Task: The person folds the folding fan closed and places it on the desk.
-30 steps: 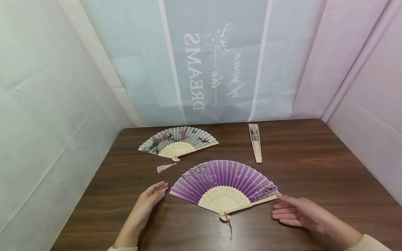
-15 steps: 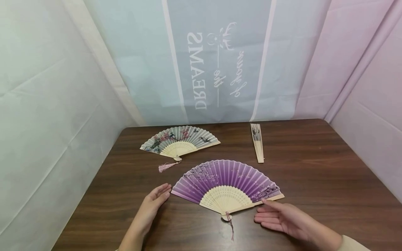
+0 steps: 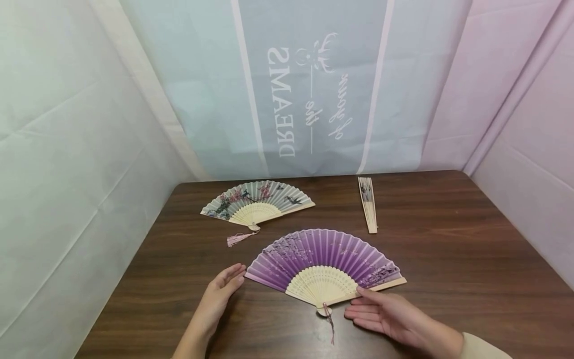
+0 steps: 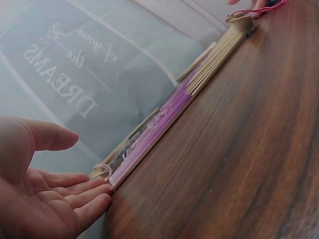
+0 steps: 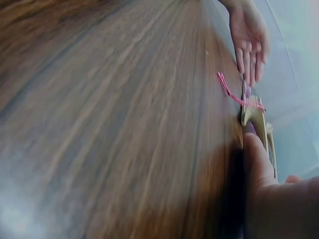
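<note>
Spread wide on the table lies a purple folding fan [image 3: 320,249] with pale pierced ribs, its pivot and tassel [image 3: 331,326] toward me. My left hand [image 3: 219,294] is beside the fan's left tip; in the left wrist view its straight fingers [image 4: 75,191] reach that tip. The thumb of my right hand [image 3: 390,319] is at the fan's right guard stick, about halfway along, and the other fingers extend loosely below it. In the right wrist view the right thumb [image 5: 256,159] points toward the fan's pivot [image 5: 249,115].
Behind on the left lies a spread grey floral fan [image 3: 257,199] with a pink tassel [image 3: 239,239]. A folded fan [image 3: 368,204] lies at the back right. The dark wooden table [image 3: 466,239] is surrounded by pale cloth walls, the back one lettered [image 3: 287,99].
My right hand has slid left along the fan's guard stick, from its outer end toward the pivot. The left hand stays by the left tip, and the fan keeps its shape.
</note>
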Motion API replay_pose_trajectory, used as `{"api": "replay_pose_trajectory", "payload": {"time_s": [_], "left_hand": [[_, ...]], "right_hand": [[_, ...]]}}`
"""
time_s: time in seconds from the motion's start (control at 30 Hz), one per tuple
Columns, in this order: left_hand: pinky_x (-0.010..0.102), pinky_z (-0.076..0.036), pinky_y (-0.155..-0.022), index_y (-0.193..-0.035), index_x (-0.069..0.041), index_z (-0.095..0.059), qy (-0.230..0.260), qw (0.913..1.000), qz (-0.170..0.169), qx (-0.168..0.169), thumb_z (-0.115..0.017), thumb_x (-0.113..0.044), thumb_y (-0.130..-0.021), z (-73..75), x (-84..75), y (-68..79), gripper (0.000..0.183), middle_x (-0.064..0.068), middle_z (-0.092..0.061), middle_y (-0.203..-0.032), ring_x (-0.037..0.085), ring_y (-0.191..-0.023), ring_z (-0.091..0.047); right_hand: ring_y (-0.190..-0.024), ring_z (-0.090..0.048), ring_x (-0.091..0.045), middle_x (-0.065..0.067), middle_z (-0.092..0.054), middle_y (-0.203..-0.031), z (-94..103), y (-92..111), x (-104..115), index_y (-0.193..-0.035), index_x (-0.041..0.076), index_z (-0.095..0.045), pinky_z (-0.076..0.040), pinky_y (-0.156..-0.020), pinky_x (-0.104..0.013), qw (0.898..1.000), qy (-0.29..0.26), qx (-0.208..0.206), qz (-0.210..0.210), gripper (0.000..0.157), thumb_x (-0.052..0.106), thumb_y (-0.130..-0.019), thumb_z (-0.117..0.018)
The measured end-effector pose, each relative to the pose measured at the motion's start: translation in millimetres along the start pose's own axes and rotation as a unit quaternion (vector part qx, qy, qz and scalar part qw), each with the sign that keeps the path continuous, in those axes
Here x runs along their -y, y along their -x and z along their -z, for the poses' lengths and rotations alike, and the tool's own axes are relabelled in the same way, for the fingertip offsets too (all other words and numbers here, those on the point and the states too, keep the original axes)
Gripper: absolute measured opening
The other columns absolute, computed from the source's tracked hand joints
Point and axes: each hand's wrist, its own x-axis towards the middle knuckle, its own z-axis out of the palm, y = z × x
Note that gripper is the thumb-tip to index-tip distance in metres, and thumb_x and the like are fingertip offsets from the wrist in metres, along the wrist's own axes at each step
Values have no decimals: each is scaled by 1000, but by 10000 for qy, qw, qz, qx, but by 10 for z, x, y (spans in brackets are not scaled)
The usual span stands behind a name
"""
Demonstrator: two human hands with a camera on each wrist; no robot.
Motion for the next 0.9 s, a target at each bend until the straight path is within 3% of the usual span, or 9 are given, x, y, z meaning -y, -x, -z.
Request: {"api": "replay_pose_trajectory", "payload": {"time_s": [0.3, 0.5, 0.9], "left_hand": [[45, -38, -119, -146, 8, -37, 59, 9999, -81, 2, -55, -16, -100, -16, -32, 22, 55, 26, -47, -149, 37, -140, -45], [50, -35, -120, -146, 8, -37, 17, 10000, -57, 8, -55, -16, -100, -17, -51, 26, 55, 25, -47, -149, 37, -140, -45], [46, -38, -119, -146, 8, -39, 68, 10000, 21, -61, -56, -16, -100, -30, -67, 21, 55, 25, -49, -148, 37, -139, -47]], "right_hand": [[-103, -72, -23, -20, -73, -110, -92, -80, -23, -122, -15, -51, -58, -99, -35, 9992, -331, -185, 118, 41, 23, -105, -50], [-99, -72, -18, -14, -75, -104, -131, -90, -37, -109, -1, -59, -60, -96, -31, 9984, -500, -227, 152, 22, 19, -104, -52], [-98, -73, -17, -13, -76, -103, -170, -95, -48, -106, 2, -60, -59, -95, -29, 9960, -797, -321, 231, 13, 13, -103, -53]]}}
